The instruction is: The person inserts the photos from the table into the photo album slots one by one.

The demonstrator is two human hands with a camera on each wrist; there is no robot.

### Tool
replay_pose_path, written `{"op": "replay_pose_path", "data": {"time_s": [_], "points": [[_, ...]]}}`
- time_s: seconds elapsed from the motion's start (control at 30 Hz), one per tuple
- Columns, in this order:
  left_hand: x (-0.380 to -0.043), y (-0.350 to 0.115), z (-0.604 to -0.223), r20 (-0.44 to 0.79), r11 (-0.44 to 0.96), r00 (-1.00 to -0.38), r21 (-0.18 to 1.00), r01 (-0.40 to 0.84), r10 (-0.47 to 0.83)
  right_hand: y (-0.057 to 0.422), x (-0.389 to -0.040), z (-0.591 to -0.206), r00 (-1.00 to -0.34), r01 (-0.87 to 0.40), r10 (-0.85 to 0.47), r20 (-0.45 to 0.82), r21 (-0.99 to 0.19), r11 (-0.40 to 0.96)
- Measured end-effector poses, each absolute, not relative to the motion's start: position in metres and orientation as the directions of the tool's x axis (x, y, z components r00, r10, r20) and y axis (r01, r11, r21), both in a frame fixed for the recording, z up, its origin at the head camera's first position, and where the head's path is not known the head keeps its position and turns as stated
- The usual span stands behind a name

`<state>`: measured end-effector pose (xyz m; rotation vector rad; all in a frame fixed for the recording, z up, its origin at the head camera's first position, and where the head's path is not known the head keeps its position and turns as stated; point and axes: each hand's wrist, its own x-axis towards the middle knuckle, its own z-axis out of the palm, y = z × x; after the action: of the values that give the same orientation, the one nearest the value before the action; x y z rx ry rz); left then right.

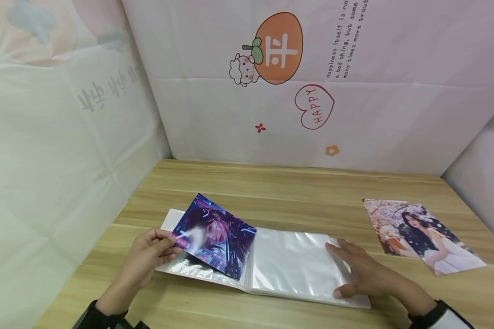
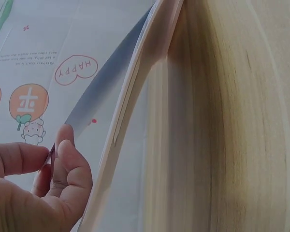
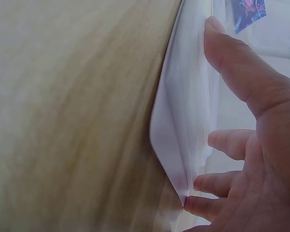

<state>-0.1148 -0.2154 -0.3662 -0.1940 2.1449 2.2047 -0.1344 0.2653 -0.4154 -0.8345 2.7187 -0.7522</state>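
Album [image 1: 292,265] on wood-grain table [image 1: 288,196] | printed pale backdrop [image 1: 214,123] | left hand [image 1: 149,253] pinches purple photo [image 1: 218,235] | right hand [image 1: 362,269] spread on album

Wood-grain table [image 1: 288,192]: open photo album [image 1: 290,262]; two overlapping photos [image 1: 444,244] to its right.

Album [image 1: 292,265] on table [image 1: 296,196], photo [image 1: 218,235] over left half, two prints [image 1: 444,244] at right.

Head view looks down; close wrist views share the album [image 1: 292,267] edge-on
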Motion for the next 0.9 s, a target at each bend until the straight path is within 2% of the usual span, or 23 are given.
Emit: {"op": "replay_pose_path", "data": {"time_s": [0.2,0.9], "points": [[-0.115,-0.215,-0.367,-0.13,-0.027,-0.989,0.991,-0.129,-0.067,0.266,-0.134,-0.416,-0.819,-0.474,-0.573,-0.034,-0.522,0.709],[-0.113,-0.203,-0.371,-0.172,-0.07,-0.985,0.983,-0.173,0.018,0.266,-0.134,-0.415,-0.82,-0.463,-0.57,-0.048,-0.53,0.71]]}}
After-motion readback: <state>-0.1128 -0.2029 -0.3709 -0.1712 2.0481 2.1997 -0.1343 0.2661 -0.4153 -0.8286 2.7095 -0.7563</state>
